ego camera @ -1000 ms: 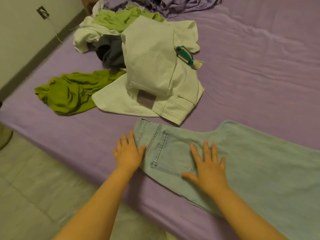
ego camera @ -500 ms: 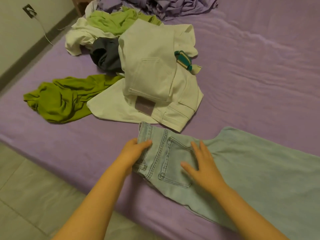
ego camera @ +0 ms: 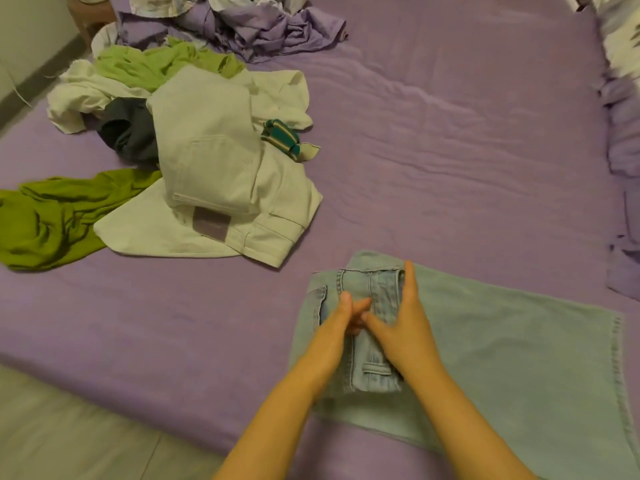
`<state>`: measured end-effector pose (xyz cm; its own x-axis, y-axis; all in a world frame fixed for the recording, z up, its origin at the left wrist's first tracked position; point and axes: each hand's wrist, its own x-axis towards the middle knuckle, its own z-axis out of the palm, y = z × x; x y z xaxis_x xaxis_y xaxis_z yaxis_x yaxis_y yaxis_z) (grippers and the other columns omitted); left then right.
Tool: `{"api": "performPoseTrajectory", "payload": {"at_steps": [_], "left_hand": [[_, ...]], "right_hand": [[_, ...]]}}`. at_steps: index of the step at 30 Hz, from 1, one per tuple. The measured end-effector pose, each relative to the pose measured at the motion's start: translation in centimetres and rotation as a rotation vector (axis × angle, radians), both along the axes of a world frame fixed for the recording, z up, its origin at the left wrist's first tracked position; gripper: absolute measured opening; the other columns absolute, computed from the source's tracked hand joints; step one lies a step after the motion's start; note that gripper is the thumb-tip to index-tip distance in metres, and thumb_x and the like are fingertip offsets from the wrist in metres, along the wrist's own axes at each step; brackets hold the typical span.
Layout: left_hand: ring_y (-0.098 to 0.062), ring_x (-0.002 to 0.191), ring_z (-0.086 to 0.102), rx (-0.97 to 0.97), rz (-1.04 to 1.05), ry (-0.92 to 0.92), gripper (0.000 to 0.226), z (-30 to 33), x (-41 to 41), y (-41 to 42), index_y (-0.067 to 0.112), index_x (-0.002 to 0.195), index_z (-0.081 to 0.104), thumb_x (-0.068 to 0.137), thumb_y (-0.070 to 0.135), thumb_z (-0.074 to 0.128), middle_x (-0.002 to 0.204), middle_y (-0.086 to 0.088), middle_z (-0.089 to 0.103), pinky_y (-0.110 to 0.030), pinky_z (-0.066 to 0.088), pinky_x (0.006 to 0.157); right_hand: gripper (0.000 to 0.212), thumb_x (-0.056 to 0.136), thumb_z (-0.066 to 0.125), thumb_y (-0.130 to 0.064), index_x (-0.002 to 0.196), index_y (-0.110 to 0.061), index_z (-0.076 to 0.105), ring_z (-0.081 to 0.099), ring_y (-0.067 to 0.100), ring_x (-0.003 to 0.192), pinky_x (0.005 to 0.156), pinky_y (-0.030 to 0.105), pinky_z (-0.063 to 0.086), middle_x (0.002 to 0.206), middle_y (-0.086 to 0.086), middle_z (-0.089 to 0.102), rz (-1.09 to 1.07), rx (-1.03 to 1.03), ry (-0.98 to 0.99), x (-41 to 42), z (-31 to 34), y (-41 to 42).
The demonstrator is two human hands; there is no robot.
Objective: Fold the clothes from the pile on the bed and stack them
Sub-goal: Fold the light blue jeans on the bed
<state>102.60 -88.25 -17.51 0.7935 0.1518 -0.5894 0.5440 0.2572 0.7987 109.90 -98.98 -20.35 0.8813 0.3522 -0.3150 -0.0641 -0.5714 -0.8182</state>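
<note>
light blue jeans [ego camera: 502,358] on the purple bed [ego camera: 450,150] at 5 o'clock, waistband folded over, left hand [ego camera: 337,325] with grip pinching the fold, right hand [ego camera: 403,329] flat, fingers spread on it, clothes pile [ego camera: 214,161] at 10 o'clock

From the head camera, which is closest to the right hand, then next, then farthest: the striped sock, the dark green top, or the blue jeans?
1. Blue jeans, under the right hand.
2. Striped sock, up and left on the white trousers.
3. Dark green top, at the far left edge.
</note>
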Motion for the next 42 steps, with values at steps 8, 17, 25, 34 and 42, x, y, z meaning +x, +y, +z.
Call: {"api": "performPoseTrajectory", "payload": {"at_steps": [8, 17, 25, 34, 42], "left_hand": [[-0.024, 0.144, 0.010, 1.072, -0.269, 0.032, 0.048, -6.7, -0.6, -2.0, 0.029, 0.148, 0.027, 0.101, 0.036, 0.036, 0.158, -0.002, 0.016, -0.036, 0.014, 0.116], [-0.034, 0.136, -0.033, 1.400, -0.705, 0.102, 0.068, -12.9, 0.2, -4.4, 0.036, 0.141, -0.021, 0.083, 0.068, -0.008, 0.152, -0.003, -0.026, -0.056, -0.016, 0.112], [-0.041, 0.140, 0.025, 1.496, -0.720, -0.061, 0.067, -13.4, 0.7, -4.6, 0.022, 0.146, 0.034, 0.092, 0.059, 0.022, 0.152, -0.015, 0.030, -0.067, 0.019, 0.107], [-0.039, 0.142, 0.019, 1.482, -0.746, -0.115, 0.067, -14.6, 1.0, -4.6, 0.026, 0.148, 0.028, 0.093, 0.062, 0.022, 0.155, -0.012, 0.024, -0.066, 0.017, 0.110], [-0.039, 0.141, 0.022, 1.410, -0.760, -0.094, 0.063, -15.2, -0.3, -3.0, 0.023, 0.147, 0.031, 0.096, 0.058, 0.020, 0.154, -0.012, 0.026, -0.066, 0.027, 0.106]], "right_hand": [[0.101, 0.086, 0.068, -0.015, 0.150, -0.029, -0.008, 0.040, 0.024, 0.128, 0.091, 0.021, 0.035, 0.149, 0.011, 0.029, -0.132, -0.141, -0.005, -0.6, -4.3, -7.2], [0.081, 0.092, 0.058, -0.017, 0.151, -0.027, 0.003, 0.033, 0.022, 0.137, 0.103, 0.030, 0.036, 0.155, 0.005, 0.021, -0.090, -0.214, -0.017, 0.0, -7.7, -9.0], [0.070, 0.096, 0.050, -0.017, 0.150, -0.032, 0.010, 0.043, 0.019, 0.130, 0.075, 0.022, 0.042, 0.155, -0.002, 0.022, -0.157, -0.288, -0.087, -0.1, -8.2, -9.9], [0.071, 0.096, 0.051, -0.026, 0.151, -0.024, 0.007, 0.017, 0.028, 0.143, 0.109, 0.041, 0.033, 0.159, 0.006, 0.003, -0.075, -0.554, -0.108, -0.4, -8.9, -11.4], [0.066, 0.091, 0.015, -0.061, 0.148, -0.028, 0.019, 0.005, 0.034, 0.145, 0.112, 0.062, 0.015, 0.157, 0.009, 0.008, 0.405, -0.764, -0.386, -0.8, -11.2, -10.3]]}}
